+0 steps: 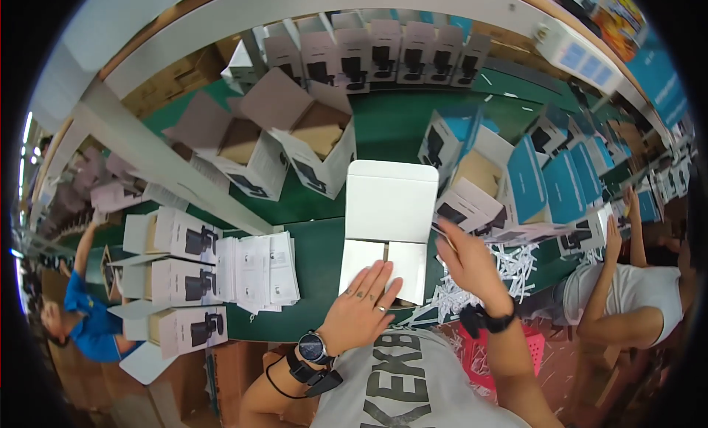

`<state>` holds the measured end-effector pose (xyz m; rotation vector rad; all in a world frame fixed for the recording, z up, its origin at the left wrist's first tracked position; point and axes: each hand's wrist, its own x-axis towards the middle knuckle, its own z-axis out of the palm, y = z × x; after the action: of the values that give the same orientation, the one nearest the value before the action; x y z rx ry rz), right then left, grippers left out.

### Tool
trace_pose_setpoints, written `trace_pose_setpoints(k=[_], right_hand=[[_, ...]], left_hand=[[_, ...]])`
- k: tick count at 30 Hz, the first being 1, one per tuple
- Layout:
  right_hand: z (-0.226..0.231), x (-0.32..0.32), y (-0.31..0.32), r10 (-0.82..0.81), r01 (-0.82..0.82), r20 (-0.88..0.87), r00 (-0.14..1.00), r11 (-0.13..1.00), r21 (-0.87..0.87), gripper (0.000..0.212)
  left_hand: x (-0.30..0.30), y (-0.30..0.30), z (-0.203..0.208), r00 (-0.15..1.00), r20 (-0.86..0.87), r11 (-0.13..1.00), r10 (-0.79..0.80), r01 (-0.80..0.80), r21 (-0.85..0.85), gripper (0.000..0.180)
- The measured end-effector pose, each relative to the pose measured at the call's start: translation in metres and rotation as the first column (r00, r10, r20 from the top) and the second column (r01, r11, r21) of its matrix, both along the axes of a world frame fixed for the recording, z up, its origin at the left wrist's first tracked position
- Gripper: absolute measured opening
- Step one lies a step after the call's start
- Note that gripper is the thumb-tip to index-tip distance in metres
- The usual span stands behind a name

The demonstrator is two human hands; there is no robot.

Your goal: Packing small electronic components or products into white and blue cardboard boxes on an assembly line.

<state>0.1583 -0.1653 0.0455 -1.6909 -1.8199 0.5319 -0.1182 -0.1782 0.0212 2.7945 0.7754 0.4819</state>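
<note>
A white cardboard box [391, 207] lies in front of me on the green table, its lid raised at the far side and its two inner flaps folded in with a narrow gap between them. My left hand [361, 304] presses flat on the near part of the flaps, its fingers stretched out. Just right of the box, my right hand [472, 262] hovers with the fingers apart near the lid's edge and grips nothing that I can see. What the box contains is hidden under the flaps.
White paper strips [516, 269] are heaped right of the box. A stack of printed leaflets [274, 272] lies to the left, beside three product boxes [193, 284]. More open boxes [316, 151] stand behind. Co-workers [627, 295] sit at both sides; a pink basket [479, 358] is below.
</note>
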Motion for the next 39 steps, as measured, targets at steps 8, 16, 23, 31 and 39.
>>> trace_pose_setpoints(k=[8,16,23,31,39], right_hand=[[-0.030,0.006,-0.039,0.184,-0.296,-0.782,0.596,0.955,-0.001,0.041],[0.047,-0.022,-0.018,0.520,-0.491,-0.043,0.853,0.828,0.272,0.015],[0.044,-0.097,0.042,0.684,-0.681,0.145,0.715,0.636,0.362,0.013],[0.017,-0.103,0.041,0.705,-0.672,-0.142,0.695,0.707,0.219,0.013],[0.048,-0.091,0.030,0.735,-0.743,-0.306,0.605,0.659,0.116,0.012]], left_hand=[[-0.003,-0.003,0.017,0.950,0.262,0.910,0.171,-0.050,-0.411,0.062],[-0.011,-0.017,-0.007,0.682,0.519,0.600,0.515,0.146,-0.786,0.048],[-0.017,-0.011,-0.006,0.680,0.567,0.649,0.465,0.175,-0.741,0.038],[-0.029,-0.011,-0.016,0.800,0.490,0.625,0.347,0.192,-0.757,0.054],[-0.028,-0.005,-0.016,0.777,0.493,0.575,0.391,0.212,-0.790,0.057]])
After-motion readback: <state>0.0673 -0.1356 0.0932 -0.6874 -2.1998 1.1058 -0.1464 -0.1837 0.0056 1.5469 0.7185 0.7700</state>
